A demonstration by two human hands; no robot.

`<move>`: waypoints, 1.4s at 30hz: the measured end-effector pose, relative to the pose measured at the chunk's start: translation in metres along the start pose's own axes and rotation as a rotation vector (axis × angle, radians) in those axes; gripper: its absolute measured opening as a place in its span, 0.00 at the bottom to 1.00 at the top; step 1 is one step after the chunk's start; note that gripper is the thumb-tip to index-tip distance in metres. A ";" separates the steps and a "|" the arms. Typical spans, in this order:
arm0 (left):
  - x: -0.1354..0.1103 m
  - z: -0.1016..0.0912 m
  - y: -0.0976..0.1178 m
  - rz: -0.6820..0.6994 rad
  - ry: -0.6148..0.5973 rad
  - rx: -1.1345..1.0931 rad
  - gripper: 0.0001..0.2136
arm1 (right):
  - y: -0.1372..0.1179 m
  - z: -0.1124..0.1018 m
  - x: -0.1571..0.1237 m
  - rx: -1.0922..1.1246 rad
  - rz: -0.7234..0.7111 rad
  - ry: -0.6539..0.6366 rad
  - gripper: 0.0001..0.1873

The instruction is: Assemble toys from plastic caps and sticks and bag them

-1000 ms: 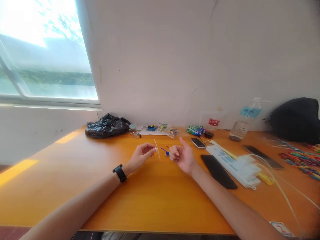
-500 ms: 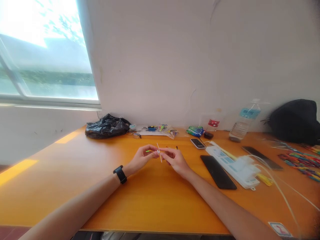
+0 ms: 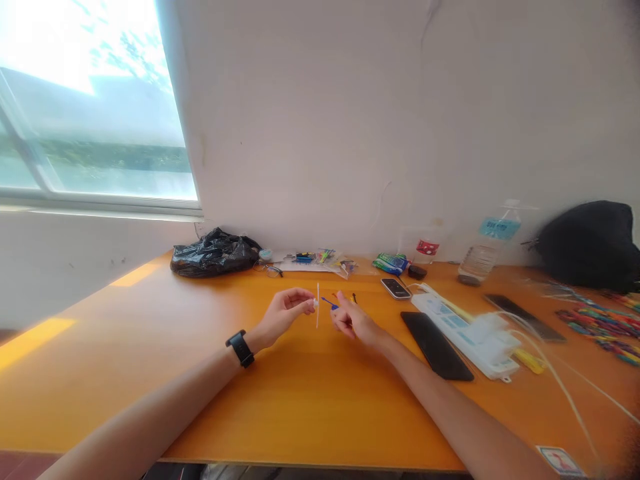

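Observation:
My left hand (image 3: pixel 289 313), with a dark watch (image 3: pixel 241 349) on its wrist, pinches a small white piece between thumb and fingertips. A thin white strip (image 3: pixel 317 313), like a propeller blade seen edge-on, stands upright at that piece. My right hand (image 3: pixel 354 319) is a short way to the right, apart from the strip. Its thumb points up away from the half-curled fingers. Beside those fingers a small blue part (image 3: pixel 327 303) shows, apparently on the table behind them. Small orange and black parts (image 3: pixel 354 298) show just behind my right hand, partly hidden.
A black plastic bag (image 3: pixel 215 253), glasses (image 3: pixel 270 269) and small parts in clear bags (image 3: pixel 340 263) lie along the wall. Rightward are a phone (image 3: pixel 436 345), a white power strip (image 3: pixel 463 333) with cables, a bottle (image 3: pixel 483 250) and colourful cords (image 3: pixel 605 323).
My right hand has drawn back to the right from the white strip, and its thumb has lifted. The blue part has come into sight. My left hand has hardly moved; the strip stands more upright.

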State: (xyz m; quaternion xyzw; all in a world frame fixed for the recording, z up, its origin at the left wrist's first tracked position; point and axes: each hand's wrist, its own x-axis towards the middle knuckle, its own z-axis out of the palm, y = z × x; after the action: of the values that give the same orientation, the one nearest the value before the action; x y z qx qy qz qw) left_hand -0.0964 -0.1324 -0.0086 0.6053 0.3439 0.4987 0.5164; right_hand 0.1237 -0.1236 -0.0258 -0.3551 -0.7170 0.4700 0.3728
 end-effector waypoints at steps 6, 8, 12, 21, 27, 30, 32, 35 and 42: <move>0.000 -0.002 -0.003 -0.018 0.038 -0.006 0.15 | 0.001 0.002 0.003 0.092 0.009 0.047 0.45; 0.001 -0.003 -0.006 -0.033 0.042 -0.033 0.14 | 0.003 0.004 0.002 0.080 0.027 0.062 0.43; 0.008 -0.008 -0.014 -0.104 -0.006 -0.228 0.12 | 0.007 0.004 0.003 0.089 0.038 0.104 0.42; 0.026 -0.028 -0.029 -0.200 0.025 -0.623 0.05 | 0.011 0.002 0.004 0.128 0.029 0.175 0.41; 0.019 -0.021 -0.029 -0.175 -0.072 -0.485 0.10 | 0.008 0.006 0.005 0.172 -0.021 0.231 0.23; 0.015 -0.014 -0.032 -0.176 -0.127 -0.415 0.15 | 0.008 0.009 0.004 0.145 -0.040 0.188 0.25; 0.014 -0.011 -0.035 -0.147 -0.166 -0.363 0.18 | 0.008 0.011 0.004 0.119 -0.035 0.152 0.24; 0.011 -0.008 -0.037 -0.133 -0.205 -0.247 0.20 | 0.010 0.012 0.005 0.122 -0.031 0.144 0.20; 0.003 -0.003 -0.027 -0.078 -0.239 0.144 0.16 | 0.010 0.007 0.005 0.007 -0.011 0.081 0.17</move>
State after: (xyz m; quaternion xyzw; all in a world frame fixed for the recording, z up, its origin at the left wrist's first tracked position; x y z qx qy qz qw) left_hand -0.0957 -0.1227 -0.0338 0.6820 0.3384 0.3765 0.5278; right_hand 0.1172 -0.1194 -0.0365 -0.3687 -0.7014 0.4557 0.4054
